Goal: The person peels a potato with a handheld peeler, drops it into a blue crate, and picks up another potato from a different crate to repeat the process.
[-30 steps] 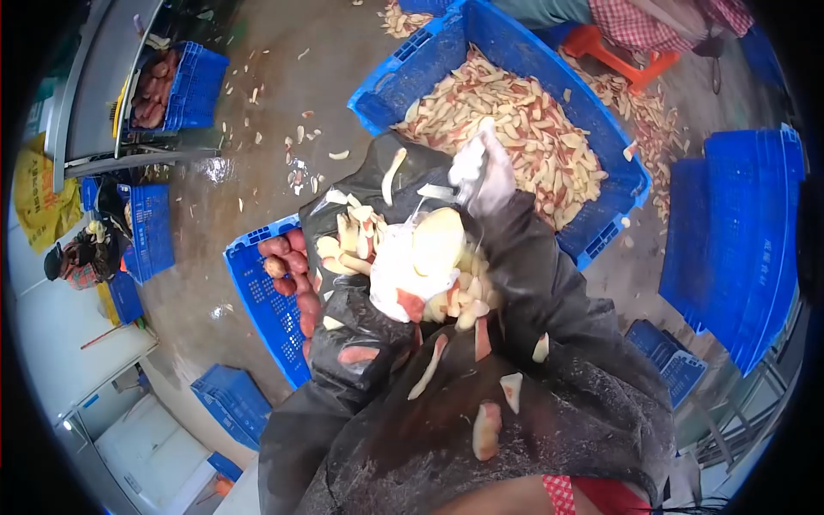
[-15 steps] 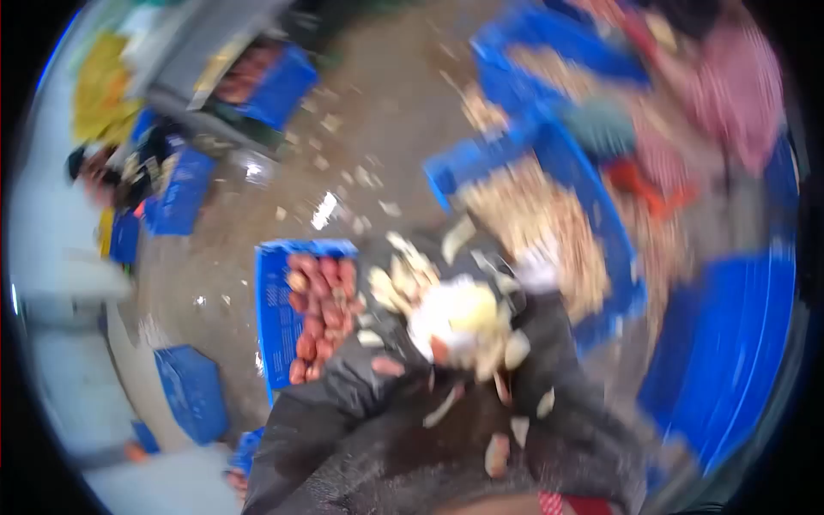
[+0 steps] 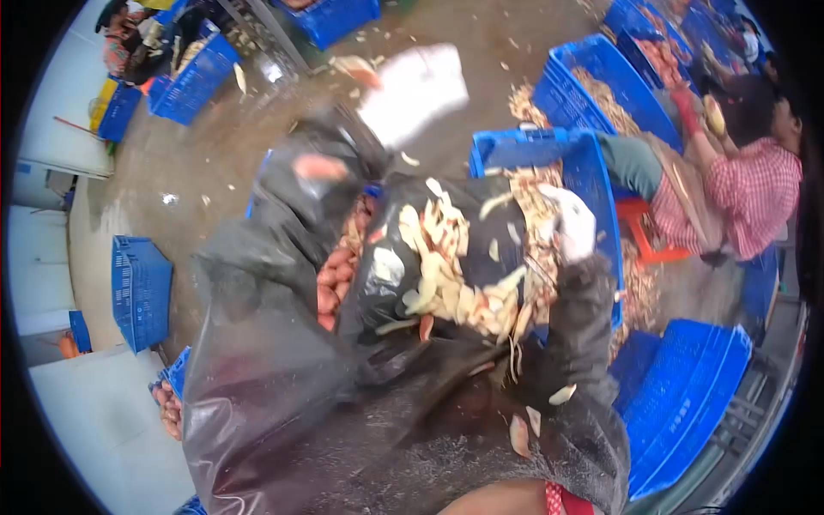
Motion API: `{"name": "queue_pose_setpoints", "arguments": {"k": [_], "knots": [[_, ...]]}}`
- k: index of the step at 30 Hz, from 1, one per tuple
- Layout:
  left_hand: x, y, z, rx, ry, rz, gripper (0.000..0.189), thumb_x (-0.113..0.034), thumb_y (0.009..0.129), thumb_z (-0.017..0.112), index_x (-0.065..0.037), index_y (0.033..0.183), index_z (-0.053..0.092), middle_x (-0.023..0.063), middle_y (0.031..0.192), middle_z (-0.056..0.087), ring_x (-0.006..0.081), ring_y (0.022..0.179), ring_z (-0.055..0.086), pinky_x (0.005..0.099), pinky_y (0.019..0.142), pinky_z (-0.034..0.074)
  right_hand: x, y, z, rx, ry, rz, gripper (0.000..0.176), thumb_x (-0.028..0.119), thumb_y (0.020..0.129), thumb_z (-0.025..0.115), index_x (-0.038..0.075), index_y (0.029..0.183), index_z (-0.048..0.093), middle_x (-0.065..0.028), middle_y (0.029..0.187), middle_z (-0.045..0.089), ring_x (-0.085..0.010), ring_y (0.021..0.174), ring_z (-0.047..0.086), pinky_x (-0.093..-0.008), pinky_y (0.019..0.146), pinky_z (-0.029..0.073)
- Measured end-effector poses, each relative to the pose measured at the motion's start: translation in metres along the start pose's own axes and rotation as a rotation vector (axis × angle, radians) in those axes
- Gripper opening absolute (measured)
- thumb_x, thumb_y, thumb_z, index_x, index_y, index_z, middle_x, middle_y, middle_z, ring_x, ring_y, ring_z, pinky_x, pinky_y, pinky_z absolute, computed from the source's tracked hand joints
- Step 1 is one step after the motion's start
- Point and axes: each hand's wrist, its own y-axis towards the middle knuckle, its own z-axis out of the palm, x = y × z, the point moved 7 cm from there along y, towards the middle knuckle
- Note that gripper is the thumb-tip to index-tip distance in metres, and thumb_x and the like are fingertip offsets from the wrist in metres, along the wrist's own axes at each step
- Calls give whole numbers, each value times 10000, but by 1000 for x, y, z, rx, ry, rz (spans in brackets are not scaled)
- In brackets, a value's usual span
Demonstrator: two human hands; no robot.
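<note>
Sweet-potato peelings [image 3: 442, 257] heaped on black apron [image 3: 369, 313].
Likely light, wet, slippery; gather by apron edge. Left hand [image 3: 412, 90] blurred, right hand [image 3: 571, 221] gloved: finger state indeterminable.

the left hand [image 3: 414, 86], white-gloved and blurred, is up at upper centre. the right hand [image 3: 573, 225] touches the peels [image 3: 446, 266] heaped on the black apron [image 3: 283, 378], mid-frame, beside the sweet potatoes [image 3: 333, 279].

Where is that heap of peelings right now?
The peelings lie mid-frame in the head view, on the black apron over the lap, between the red sweet potatoes at left and the gloved right hand.
</note>
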Motion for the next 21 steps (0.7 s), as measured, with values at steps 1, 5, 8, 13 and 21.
{"name": "queue_pose_setpoints", "arguments": {"k": [1, 5, 8, 13, 21], "knots": [[-7, -30, 32, 119, -242, -129, 585, -356, 873, 581, -7, 1319, 437, 193, 1338, 444, 287, 1208, 479, 345, 999, 407, -11, 11, 17, 118, -72, 99, 419, 148, 827, 627, 12, 1214, 540, -157, 1044, 616, -269, 962, 599, -327, 822, 488], [-9, -155, 117, 656, 397, -155, 994, -627, 730, 598, -4, 1421, 249, 253, 1441, 287, 381, 1358, 247, 463, 1119, 174, -6, -14, 72, 295, -783, 30, 781, 315, 692, 764, 30, 1338, 430, -166, 1179, 532, -253, 1025, 541, -336, 900, 444], [-48, -188, 100, 581, 314, -144, 1030, -564, 683, 678, 21, 1411, 245, 254, 1413, 323, 387, 1327, 293, 477, 1098, 198, -19, -43, 62, 377, -653, 172, 723, 293, 675, 770, 56, 1283, 457, -159, 1113, 561, -242, 999, 568, -329, 866, 461], [-118, -253, 118, 290, -73, -381, 1084, -367, 594, 794, -40, 1441, 201, 321, 1344, 304, 443, 1167, 422, 454, 993, 363, -27, -77, 28, 423, -388, 246, 339, 151, 737, 749, 16, 1004, 588, -65, 865, 644, -130, 746, 601, -270, 680, 495], [-218, -74, 86, -210, -324, 98, 680, -280, 536, 755, -59, 1140, 535, 169, 1346, 380, 379, 1258, 363, 586, 1057, 230, 151, -111, -40, 190, -710, -184, 332, -149, 681, 532, -62, 996, 592, -135, 954, 575, -204, 835, 573, -271, 769, 463]]}}
